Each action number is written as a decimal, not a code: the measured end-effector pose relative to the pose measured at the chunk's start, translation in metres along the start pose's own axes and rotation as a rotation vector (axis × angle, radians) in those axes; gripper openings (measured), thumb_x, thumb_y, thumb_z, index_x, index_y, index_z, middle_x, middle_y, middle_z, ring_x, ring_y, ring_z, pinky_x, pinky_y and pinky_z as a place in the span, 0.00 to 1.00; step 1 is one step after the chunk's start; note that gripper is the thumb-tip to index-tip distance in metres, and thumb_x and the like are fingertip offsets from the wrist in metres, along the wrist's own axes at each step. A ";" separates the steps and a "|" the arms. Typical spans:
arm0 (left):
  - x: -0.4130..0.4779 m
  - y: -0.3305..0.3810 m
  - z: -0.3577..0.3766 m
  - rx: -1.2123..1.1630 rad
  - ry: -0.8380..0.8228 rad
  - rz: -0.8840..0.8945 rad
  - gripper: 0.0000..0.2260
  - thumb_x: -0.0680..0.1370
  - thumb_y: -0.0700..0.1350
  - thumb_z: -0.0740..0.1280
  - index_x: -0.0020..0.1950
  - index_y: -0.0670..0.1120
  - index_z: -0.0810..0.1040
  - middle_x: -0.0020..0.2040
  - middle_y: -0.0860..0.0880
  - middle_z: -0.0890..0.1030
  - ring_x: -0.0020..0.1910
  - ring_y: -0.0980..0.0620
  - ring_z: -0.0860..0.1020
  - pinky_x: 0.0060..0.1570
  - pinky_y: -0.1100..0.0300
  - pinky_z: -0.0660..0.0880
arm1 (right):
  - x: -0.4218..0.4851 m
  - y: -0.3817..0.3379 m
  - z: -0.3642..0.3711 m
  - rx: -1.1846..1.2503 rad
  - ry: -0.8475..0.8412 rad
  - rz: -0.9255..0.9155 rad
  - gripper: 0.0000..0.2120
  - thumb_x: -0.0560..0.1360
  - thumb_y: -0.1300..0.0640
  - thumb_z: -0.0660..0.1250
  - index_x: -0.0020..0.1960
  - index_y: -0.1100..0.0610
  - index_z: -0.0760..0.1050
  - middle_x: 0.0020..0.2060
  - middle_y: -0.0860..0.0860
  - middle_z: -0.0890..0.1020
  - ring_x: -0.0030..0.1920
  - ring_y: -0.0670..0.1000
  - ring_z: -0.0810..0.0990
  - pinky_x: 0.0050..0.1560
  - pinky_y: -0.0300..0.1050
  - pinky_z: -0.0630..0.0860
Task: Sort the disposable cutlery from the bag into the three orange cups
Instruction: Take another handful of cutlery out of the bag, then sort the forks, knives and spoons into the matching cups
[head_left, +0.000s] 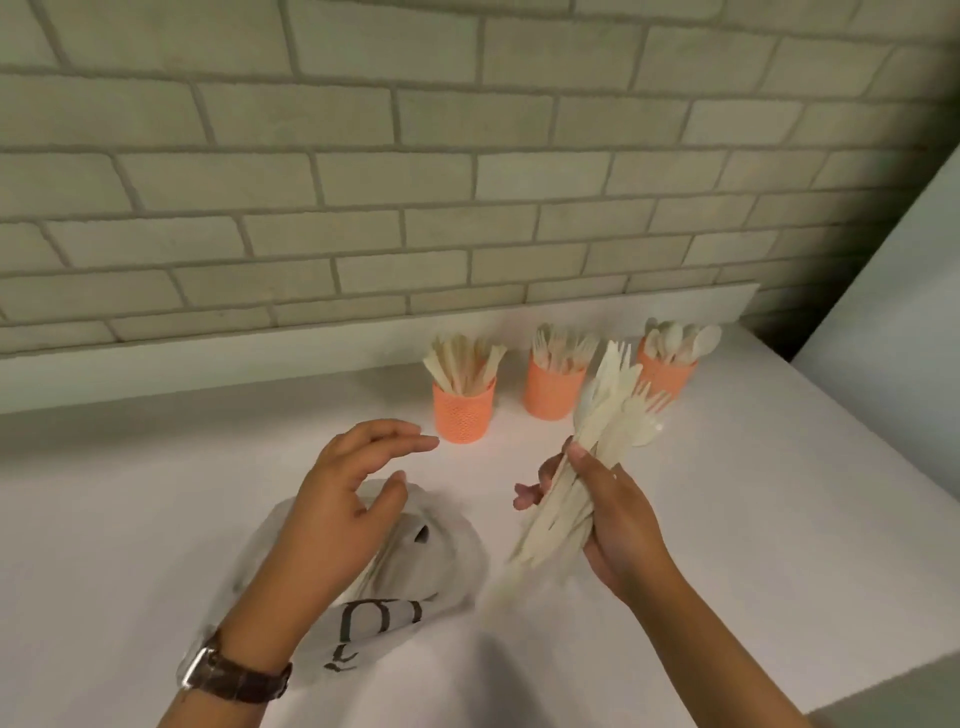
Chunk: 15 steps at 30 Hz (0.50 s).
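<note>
Cups: three orange cups (552, 387) are lined up near the wall (knives, forks, spoons).
Right hand (613, 525): a mixed cutlery bundle (587, 462) is gripped.
Left hand (337, 499): fingers spread, nothing held, above one bag (415, 587).

Likely home kitchen or pantry corner: white counter (156, 493), pale brick-pattern wall (363, 182).

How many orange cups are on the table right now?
3, in a row: the left cup holds knives, the middle cup forks, the right cup spoons, partly hidden behind the bundle in the right hand.
</note>
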<state>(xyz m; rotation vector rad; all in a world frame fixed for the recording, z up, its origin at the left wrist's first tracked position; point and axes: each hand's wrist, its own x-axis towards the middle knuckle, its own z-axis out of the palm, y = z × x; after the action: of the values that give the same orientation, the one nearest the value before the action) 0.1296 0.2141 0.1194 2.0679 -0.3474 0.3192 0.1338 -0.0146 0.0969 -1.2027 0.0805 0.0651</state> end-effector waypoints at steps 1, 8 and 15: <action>0.004 0.006 0.013 -0.048 -0.025 0.002 0.16 0.72 0.43 0.61 0.52 0.62 0.79 0.57 0.63 0.76 0.59 0.60 0.73 0.56 0.75 0.65 | -0.001 -0.002 -0.011 -0.022 0.017 0.018 0.11 0.75 0.51 0.62 0.48 0.60 0.68 0.32 0.56 0.76 0.33 0.60 0.81 0.48 0.61 0.77; 0.027 0.041 0.114 -0.287 -0.105 -0.130 0.13 0.75 0.38 0.66 0.49 0.57 0.81 0.49 0.62 0.81 0.46 0.61 0.77 0.47 0.73 0.70 | -0.003 -0.023 -0.073 0.020 0.172 0.123 0.07 0.78 0.55 0.61 0.49 0.59 0.68 0.29 0.55 0.74 0.24 0.54 0.73 0.27 0.46 0.74; 0.013 0.076 0.242 -1.024 0.091 -0.889 0.19 0.80 0.55 0.51 0.57 0.50 0.78 0.58 0.48 0.81 0.58 0.49 0.75 0.63 0.52 0.66 | 0.018 -0.064 -0.132 0.026 0.231 -0.025 0.04 0.79 0.56 0.60 0.49 0.58 0.68 0.29 0.55 0.75 0.24 0.54 0.74 0.27 0.46 0.75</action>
<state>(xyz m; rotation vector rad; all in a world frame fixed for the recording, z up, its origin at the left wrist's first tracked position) 0.1333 -0.0346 0.0660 1.0215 0.4156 -0.2757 0.1540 -0.1608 0.1075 -1.1812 0.2682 -0.0972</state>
